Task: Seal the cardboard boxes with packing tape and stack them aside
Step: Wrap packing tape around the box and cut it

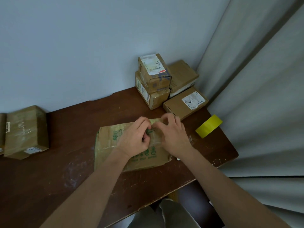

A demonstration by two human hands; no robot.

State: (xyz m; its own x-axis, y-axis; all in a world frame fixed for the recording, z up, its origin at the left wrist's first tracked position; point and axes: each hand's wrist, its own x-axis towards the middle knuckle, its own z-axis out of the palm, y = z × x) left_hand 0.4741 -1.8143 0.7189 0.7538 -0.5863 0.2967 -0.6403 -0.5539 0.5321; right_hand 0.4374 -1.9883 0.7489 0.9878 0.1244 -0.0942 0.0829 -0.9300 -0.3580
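Note:
A flat cardboard box [115, 142] with green print lies on the brown table [65, 170] in front of me. A strip of clear tape [156, 140] runs across its top between my hands. My left hand [134, 139] sits on the middle of the box with curled fingers, pinching at the tape. My right hand [174, 137] lies beside it, its bent fingers pressing the tape near the box's far edge. A yellow tape roll [209, 126] stands to the right, apart from both hands.
Two stacked boxes [153, 83] stand at the back right corner, with a flat labelled box [185, 102] and more packages [182, 76] next to them. Another taped box [26, 132] lies at the far left. A grey curtain [263, 96] hangs to the right of the table.

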